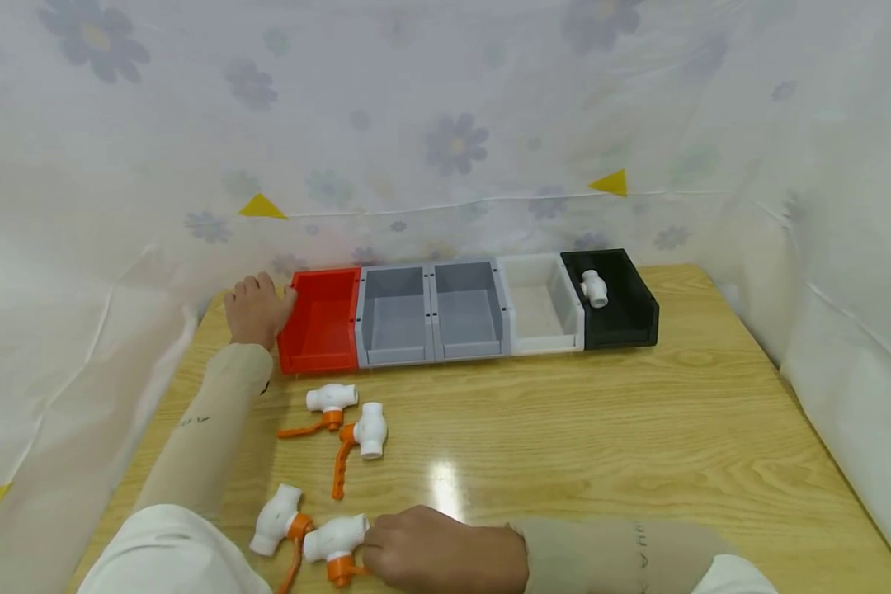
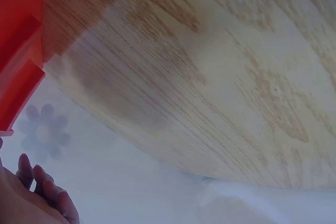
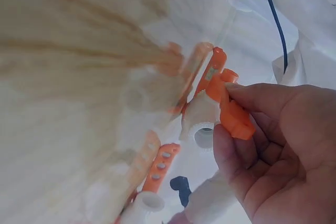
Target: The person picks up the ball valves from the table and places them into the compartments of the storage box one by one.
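My left hand (image 1: 256, 309) is at the far left, its thumb at the left rim of the red bin (image 1: 319, 330). In the left wrist view its fingers (image 2: 47, 187) are slightly bent and hold nothing. At the near edge, my right hand (image 1: 434, 549) pinches the orange handle (image 3: 236, 119) of a white ball valve (image 1: 337, 538) between thumb and fingers. Touching or close beside it on the left lies another ball valve (image 1: 276, 520) with an orange handle. Farther back lie two more, one (image 1: 332, 398) near the red bin and one (image 1: 372, 431) to its right.
Right of the red bin stand two grey bins (image 1: 393, 318), a white bin (image 1: 545, 305) and a black bin (image 1: 624, 322), joined in a row. A white fitting (image 1: 596, 289) lies in the black one. Flowered sheeting (image 1: 453, 99) hangs behind the wooden table (image 1: 638, 429).
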The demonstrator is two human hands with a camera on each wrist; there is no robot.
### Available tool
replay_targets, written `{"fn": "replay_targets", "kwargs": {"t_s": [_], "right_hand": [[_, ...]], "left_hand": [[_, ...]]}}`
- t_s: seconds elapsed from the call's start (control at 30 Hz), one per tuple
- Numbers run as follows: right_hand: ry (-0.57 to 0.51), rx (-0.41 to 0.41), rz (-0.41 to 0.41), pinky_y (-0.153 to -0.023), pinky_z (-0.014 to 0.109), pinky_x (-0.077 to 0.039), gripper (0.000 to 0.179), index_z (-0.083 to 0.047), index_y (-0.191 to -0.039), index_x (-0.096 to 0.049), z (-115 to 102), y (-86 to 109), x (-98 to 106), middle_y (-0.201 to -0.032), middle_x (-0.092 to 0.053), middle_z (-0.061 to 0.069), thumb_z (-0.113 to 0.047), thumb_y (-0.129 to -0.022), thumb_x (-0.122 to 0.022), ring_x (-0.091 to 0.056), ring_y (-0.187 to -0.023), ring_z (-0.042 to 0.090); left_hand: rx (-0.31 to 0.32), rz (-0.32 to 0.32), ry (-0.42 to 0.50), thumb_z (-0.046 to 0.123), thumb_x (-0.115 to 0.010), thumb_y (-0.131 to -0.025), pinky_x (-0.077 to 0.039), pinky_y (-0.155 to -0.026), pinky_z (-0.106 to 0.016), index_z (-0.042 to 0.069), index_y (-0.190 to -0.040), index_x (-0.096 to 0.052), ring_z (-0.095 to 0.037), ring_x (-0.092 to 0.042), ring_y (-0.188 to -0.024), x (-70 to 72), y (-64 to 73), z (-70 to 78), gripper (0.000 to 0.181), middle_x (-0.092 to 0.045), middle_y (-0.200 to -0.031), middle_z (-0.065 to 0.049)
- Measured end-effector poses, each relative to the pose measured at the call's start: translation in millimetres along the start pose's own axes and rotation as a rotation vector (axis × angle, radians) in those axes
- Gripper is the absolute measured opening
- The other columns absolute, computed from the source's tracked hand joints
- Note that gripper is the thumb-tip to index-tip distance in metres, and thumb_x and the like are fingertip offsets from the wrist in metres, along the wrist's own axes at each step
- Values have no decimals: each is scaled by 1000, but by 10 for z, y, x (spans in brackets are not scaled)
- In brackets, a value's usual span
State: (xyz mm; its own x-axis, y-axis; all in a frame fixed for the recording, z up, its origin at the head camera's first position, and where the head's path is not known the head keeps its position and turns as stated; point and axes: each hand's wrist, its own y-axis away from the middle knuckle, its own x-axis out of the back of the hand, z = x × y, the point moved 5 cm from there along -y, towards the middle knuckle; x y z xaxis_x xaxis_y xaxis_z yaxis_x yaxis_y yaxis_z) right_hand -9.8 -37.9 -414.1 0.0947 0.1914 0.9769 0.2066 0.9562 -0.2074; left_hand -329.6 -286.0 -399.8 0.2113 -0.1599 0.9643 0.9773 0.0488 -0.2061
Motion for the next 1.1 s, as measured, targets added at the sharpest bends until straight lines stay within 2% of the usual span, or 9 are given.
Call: {"fn": "replay_targets", "kwargs": {"t_s": [0.23,0.4,0.57,0.7,0.8,0.9,1.1], "right_hand": [[-48,-79,118,-59,9,-40,6,-22,-87,-63,97,145,173,-87,-57,-13,-20,-89,-57,-51,-78,0],[-68,-110,220,-65,11,-43,3,-19,-87,-64,230,284,355,-84,-56,-9,-20,-86,-62,-53,-77,2],[-205,-189,311,-62,10,-39,4,-14,-88,-65,465,463,536,-79,-53,-8,-16,-85,-66,-47,-69,2],[-354,-303,370,-60,7,-37,5,-13,-90,-67,696,643,655,-78,-55,-9,-14,-85,-66,-44,-66,0],[-466,-406,428,-58,8,-40,6,-12,-89,-67,878,788,725,-78,-57,-9,-11,-83,-68,-48,-66,-1],[-561,-523,497,-58,14,-46,11,-12,-89,-66,1050,945,787,-78,-59,-9,-7,-80,-71,-53,-66,1],[-759,-826,546,-59,26,-50,9,-13,-91,-67,1342,1255,854,-82,-63,-6,-12,-82,-70,-57,-66,10]], "left_hand": [[-1,16,0,42,-26,-95,-32,-78,-54,-5,-93,-39,-42,-40,-86,-25,-2,-33,49,-42,-91,-24],[-3,11,3,41,-26,-95,-32,-77,-54,-6,-92,-39,-42,-40,-84,-29,15,-46,49,-41,-90,-24],[1,10,7,41,-25,-95,-32,-77,-55,-6,-92,-39,-42,-39,-85,-18,28,-46,49,-42,-91,-24],[-1,5,5,41,-24,-95,-32,-77,-55,-6,-93,-39,-43,-39,-85,-27,29,-42,50,-41,-92,-25],[1,13,8,41,-25,-95,-32,-77,-55,-6,-93,-39,-43,-39,-85,-26,26,-39,50,-41,-92,-25],[0,27,12,41,-26,-95,-32,-77,-55,-6,-93,-39,-42,-40,-85,-14,21,-24,48,-42,-91,-24],[3,34,7,40,-27,-94,-32,-78,-55,-6,-93,-40,-43,-40,-86,-11,5,-11,48,-43,-92,-25]]}}
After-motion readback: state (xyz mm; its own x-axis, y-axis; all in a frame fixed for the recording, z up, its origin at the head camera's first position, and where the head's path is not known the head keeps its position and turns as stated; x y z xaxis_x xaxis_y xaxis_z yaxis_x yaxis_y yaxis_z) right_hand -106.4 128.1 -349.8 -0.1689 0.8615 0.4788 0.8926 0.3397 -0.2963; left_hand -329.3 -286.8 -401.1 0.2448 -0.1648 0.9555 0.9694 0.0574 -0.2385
